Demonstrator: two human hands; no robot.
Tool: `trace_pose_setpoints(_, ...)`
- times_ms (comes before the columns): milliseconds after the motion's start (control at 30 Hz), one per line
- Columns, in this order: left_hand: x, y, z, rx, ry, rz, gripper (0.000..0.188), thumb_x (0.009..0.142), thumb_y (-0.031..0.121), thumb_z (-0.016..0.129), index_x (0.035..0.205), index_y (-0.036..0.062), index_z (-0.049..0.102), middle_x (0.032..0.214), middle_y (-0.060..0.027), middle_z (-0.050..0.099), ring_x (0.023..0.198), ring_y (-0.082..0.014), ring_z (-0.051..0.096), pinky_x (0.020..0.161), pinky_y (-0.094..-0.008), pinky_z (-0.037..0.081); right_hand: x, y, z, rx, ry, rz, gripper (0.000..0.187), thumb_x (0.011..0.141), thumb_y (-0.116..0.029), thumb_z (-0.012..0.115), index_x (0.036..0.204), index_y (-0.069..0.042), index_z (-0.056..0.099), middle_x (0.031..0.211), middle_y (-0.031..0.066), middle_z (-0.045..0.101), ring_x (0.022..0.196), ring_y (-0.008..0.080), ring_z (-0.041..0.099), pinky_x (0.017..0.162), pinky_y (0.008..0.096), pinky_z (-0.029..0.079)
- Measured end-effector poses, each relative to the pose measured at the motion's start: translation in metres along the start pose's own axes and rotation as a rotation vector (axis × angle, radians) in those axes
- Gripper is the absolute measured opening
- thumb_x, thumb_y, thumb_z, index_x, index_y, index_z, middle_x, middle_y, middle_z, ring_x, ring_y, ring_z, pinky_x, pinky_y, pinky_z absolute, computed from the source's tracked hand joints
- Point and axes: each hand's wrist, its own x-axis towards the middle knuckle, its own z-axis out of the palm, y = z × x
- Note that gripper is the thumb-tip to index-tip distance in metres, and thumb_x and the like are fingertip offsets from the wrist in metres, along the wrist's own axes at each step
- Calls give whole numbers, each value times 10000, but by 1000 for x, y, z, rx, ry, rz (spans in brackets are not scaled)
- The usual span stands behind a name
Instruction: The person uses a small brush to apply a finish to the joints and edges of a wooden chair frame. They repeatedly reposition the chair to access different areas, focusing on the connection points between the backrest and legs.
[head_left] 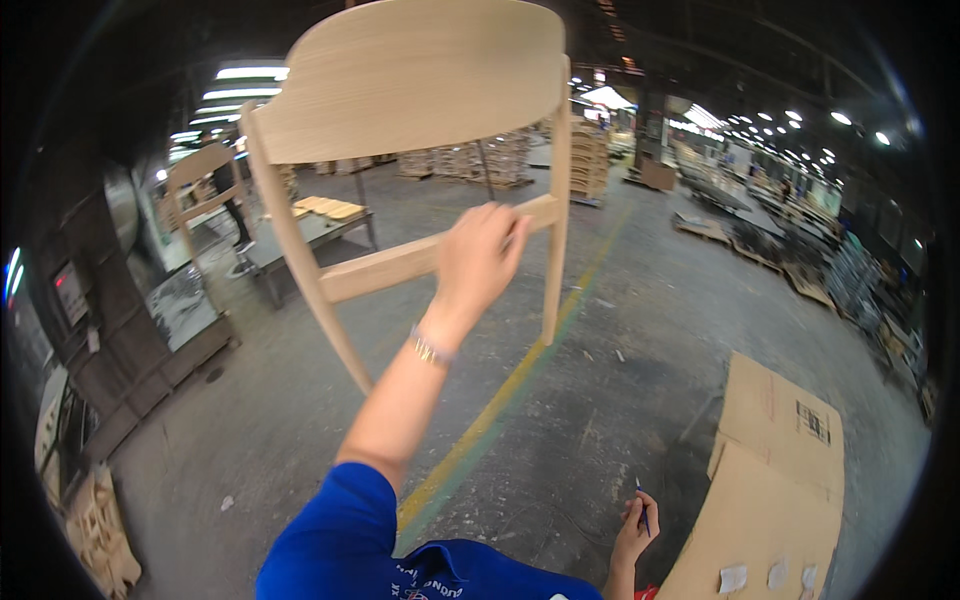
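A pale wooden chair back frame (420, 85) hangs upright in front of me, with a wide curved top panel, two slender legs and a crossrail (380, 268). My left hand (478, 258) is stretched out with its fingers wrapped round that crossrail, right of its middle. The frame's legs appear to be off the floor. Low at the right, my right hand (633, 532) pinches a slim dark blue pen (642, 508), its tip pointing up. This hand is apart from the frame, close to a cardboard sheet (765, 480).
Small white paper slips (733, 578) lie on the cardboard. Another wooden chair frame (205, 190) stands at the far left near a partly hidden person. Behind are a low table (300, 240) with wooden pieces and stacked wood parts (588, 165). A yellow line (500, 395) crosses the floor.
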Motion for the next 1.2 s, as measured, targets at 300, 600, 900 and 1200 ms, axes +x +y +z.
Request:
trace_pose_setpoints(300,-68,-173,-181,36,595,-540,426,929,349,801,1120,-13,682,955,-70,672,946,-168,644,876,-325,520,11,-106,142,90,-306,-261,280,1093,-219,569,1169,13,706,819,-5,570,716,83,544,677,252,457)
trace_pose_setpoints(600,-92,-223,-223,-344,195,-522,359,907,264,835,1035,0,628,813,-26,659,739,-89,583,685,-275,495,6,-333,344,596,-477,-1041,172,1006,-37,578,1103,46,694,963,141,731,921,235,704,894,402,549)
trace_pose_setpoints(900,-100,-242,-247,-358,159,-572,360,881,272,843,901,0,608,816,-73,608,764,-147,557,700,-314,468,0,-491,451,813,-336,-1504,154,939,-9,676,1083,30,714,1000,145,768,992,259,724,1063,518,504)
trace_pose_setpoints(1200,-103,-255,-250,-230,160,-515,355,867,238,845,898,-12,595,841,-78,546,760,-183,532,670,-339,448,36,-529,504,902,-381,-1723,145,924,38,698,1068,21,700,1025,145,775,1003,261,732,1092,524,476)
